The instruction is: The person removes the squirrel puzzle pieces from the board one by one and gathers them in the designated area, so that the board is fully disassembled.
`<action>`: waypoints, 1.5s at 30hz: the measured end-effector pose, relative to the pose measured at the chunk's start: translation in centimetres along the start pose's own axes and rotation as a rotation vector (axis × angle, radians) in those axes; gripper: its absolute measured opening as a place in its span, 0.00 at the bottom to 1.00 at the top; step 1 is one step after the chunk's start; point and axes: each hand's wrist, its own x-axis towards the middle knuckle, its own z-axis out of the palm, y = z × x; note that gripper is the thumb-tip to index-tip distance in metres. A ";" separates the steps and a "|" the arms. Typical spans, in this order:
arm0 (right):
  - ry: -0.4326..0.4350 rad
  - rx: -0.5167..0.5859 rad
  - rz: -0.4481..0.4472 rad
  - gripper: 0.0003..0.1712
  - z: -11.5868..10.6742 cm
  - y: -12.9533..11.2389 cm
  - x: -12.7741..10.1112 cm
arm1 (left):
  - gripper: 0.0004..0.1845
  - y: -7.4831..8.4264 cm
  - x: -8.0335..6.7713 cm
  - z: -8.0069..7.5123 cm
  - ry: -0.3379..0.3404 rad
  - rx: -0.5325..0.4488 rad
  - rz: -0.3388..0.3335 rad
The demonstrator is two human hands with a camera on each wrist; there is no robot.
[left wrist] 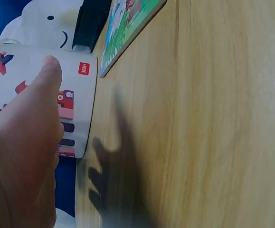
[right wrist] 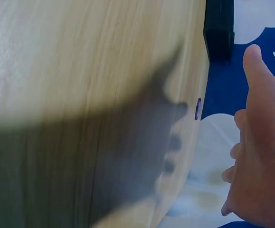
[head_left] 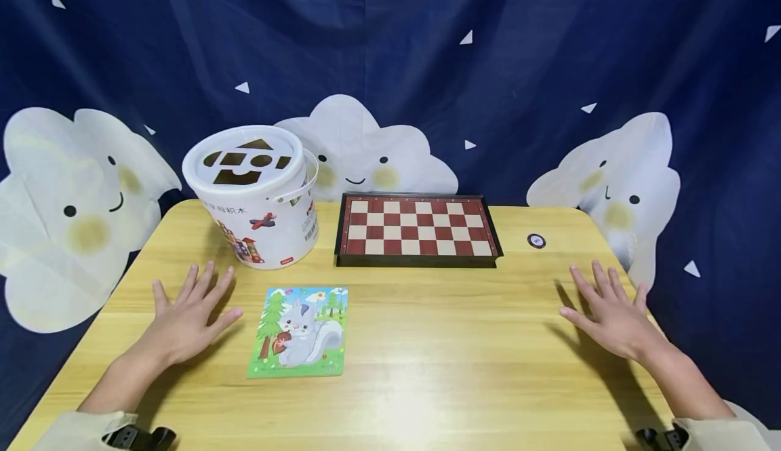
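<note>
My left hand (head_left: 186, 321) hovers palm down over the table's left side, fingers spread, holding nothing. Nearest to it are a white lidded bucket (head_left: 268, 224) with shape-cut holes in its top and a square squirrel picture board (head_left: 299, 332) lying flat to its right. In the left wrist view, the thumb overlaps the bucket (left wrist: 87, 121). On the right side my right hand (head_left: 613, 315) is also raised with spread fingers and casts a shadow on the wood. A small round disc (head_left: 536, 241) lies beyond its fingertips, up and to the left.
A red and white checkered board (head_left: 421, 230) in a black frame lies at the table's back middle. The light wooden table (head_left: 451, 329) has rounded back corners. A dark blue curtain (head_left: 415, 44) with smiling clouds hangs right behind it.
</note>
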 end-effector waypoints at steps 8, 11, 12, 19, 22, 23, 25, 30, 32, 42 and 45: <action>0.006 0.013 -0.035 0.48 0.1 -1.7 0.4 | 0.43 2.1 0.2 0.0 -0.036 -0.042 0.008; 0.003 0.026 -0.059 0.47 0.2 -2.8 0.8 | 0.43 3.4 0.5 0.1 -0.048 -0.045 0.023; 0.000 0.026 -0.069 0.47 0.2 -3.3 1.0 | 0.43 3.8 0.5 0.2 -0.049 -0.048 0.030; 0.016 0.043 -0.181 0.44 0.9 -7.3 2.4 | 0.43 6.7 0.8 1.5 -0.058 -0.083 0.088; 0.032 0.029 -0.246 0.43 1.6 -9.3 3.2 | 0.44 7.9 1.2 2.0 -0.065 -0.090 0.092; 0.042 0.025 -0.274 0.42 1.8 -9.9 3.5 | 0.44 8.3 1.4 2.1 -0.066 -0.093 0.090; 0.062 0.020 -0.333 0.40 2.3 -11.2 4.0 | 0.45 9.1 1.7 2.3 -0.063 -0.097 0.085; 0.073 0.041 -0.446 0.39 3.4 -14.5 5.3 | 0.45 10.8 2.2 3.1 -0.050 -0.107 0.081; 0.055 0.055 -0.465 0.39 3.7 -15.7 5.8 | 0.45 11.3 2.3 3.5 -0.048 -0.099 0.080; -0.068 0.200 -0.511 0.33 5.3 -22.0 8.4 | 0.46 12.2 3.1 5.2 -0.022 -0.121 0.091; -0.106 0.258 -0.505 0.31 6.0 -23.6 9.4 | 0.46 12.2 3.1 5.6 -0.009 -0.136 0.092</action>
